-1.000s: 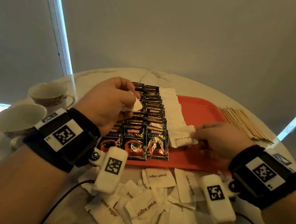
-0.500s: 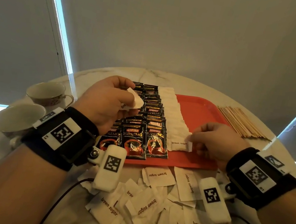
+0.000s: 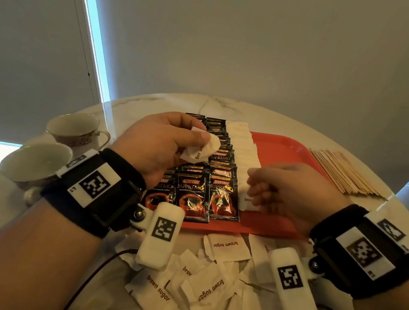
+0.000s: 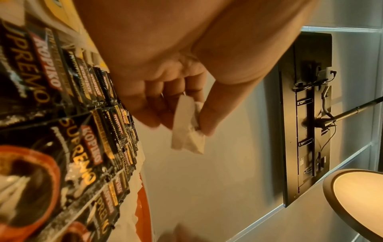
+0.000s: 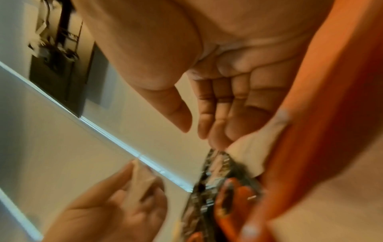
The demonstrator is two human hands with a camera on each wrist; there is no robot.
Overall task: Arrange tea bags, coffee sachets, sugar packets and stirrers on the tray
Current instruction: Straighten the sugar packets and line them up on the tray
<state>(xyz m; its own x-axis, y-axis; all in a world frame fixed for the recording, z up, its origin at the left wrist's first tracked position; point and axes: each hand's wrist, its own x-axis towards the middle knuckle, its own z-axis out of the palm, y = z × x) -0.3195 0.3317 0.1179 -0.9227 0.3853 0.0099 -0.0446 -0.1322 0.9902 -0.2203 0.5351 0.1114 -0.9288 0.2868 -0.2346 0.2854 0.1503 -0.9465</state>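
Evidently, a spare sugar packet (image 3: 200, 146) is pinched in the left hand (image 3: 164, 146) at ten o'clock, seemingly for the next handover, while the empty, loosely opened right hand (image 3: 291, 190) is kept over the sugar row (image 3: 243, 155) on the tray (image 3: 284, 151).

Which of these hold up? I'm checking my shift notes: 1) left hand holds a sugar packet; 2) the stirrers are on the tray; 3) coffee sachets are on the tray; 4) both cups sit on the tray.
1) True: the left hand pinches a sugar packet.
2) False: the stirrers lie on the table, right of the tray.
3) True: the coffee sachets lie in rows on it.
4) False: the cups stand on the table, left of it.
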